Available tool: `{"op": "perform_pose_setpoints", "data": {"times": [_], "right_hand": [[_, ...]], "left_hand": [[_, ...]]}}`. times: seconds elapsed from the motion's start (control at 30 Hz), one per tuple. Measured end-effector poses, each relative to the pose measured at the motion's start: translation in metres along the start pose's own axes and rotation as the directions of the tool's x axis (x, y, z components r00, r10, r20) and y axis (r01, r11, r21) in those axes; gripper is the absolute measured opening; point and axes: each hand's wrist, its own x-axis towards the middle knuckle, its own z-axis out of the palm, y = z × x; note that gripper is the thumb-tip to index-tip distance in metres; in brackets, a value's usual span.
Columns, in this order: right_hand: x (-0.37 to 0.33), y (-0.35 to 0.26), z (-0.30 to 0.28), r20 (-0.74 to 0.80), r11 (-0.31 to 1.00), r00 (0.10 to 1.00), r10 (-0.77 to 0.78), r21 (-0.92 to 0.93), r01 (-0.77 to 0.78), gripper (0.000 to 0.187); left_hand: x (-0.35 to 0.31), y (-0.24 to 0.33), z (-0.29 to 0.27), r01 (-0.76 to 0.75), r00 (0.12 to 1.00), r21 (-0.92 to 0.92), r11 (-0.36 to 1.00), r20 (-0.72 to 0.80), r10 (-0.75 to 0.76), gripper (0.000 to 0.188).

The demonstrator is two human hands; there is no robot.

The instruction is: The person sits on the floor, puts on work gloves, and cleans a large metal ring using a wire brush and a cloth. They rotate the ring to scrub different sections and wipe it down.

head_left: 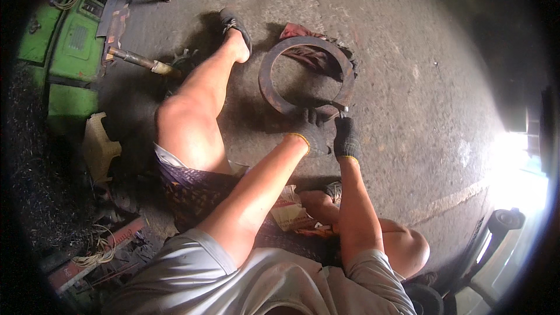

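A flat, round metal ring (266,76), rust-brown and worn, lies over a reddish cloth (293,30) on the floor. A dark tool (335,104) crosses its near rim, long axis left to right, bright end rightward. The gloved right hand (347,138) grips the tool; the left hand (315,133) has bent fingers, their hold unclear.

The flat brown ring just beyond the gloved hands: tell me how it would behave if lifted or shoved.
The ring looks like rusty metal, so it is probably stiff and heavy for its size. Lying broad side down, it seems unlikely to roll. A shove might drag the reddish cloth at its far side.
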Motion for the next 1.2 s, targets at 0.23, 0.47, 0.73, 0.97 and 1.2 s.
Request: {"op": "perform_pose_setpoints", "data": {"times": [0.23,0.47,0.73,0.97,1.2], "right_hand": [[-0.001,-0.006,-0.001,-0.116,0.989,0.993,0.035,0.149,-0.017,0.028],[0.001,-0.012,-0.010,-0.153,0.987,0.976,-0.157,-0.036,0.154,0.029],[0.001,-0.006,0.000,-0.236,0.984,0.969,-0.076,0.138,0.111,0.024],[0.002,-0.008,-0.005,-0.094,0.997,0.995,-0.016,0.068,0.022,0.031],[0.002,0.003,0.002,-0.183,0.986,0.970,-0.159,-0.077,0.147,0.030]], "left_hand": [[-0.005,-0.002,-0.011,-0.022,0.987,-0.166,0.986,0.152,0.048,0.122],[-0.005,0.000,-0.003,0.018,0.996,-0.007,1.000,0.090,-0.017,0.118],[-0.004,0.001,-0.012,0.060,0.985,-0.056,0.997,0.165,-0.050,0.115],[-0.001,0.000,-0.005,-0.016,1.000,-0.017,1.000,0.007,0.016,0.089],[0.000,0.002,-0.004,-0.036,0.999,-0.004,0.999,-0.027,0.036,0.086]]}}
